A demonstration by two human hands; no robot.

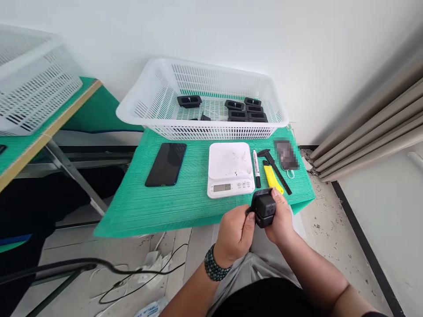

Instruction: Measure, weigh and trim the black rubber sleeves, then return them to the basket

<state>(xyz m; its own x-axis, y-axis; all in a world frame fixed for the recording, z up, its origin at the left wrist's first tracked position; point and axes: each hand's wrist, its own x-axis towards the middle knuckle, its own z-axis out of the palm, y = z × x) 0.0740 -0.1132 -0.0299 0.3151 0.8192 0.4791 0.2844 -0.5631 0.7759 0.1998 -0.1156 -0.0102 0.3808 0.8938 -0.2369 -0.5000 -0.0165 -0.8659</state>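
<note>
A black plastic part (265,207) is held between both hands, in front of the table's near edge. My left hand (235,230) grips its left side with the thumb pressed on it, and a beaded bracelet circles that wrist. On the right side of the part, my right hand (280,216) is closed round it. Just beyond the hands lie a yellow cutter (271,177), a black caliper (279,171) and a marker (256,169). A white digital scale (230,169) stands to their left with nothing on its plate.
A white basket (211,130) holding several black parts stands at the back of the green-covered table (132,207). A phone (167,164) lies left of the scale. Another basket (39,88) sits on a table at the left. Cables (109,264) hang and lie below.
</note>
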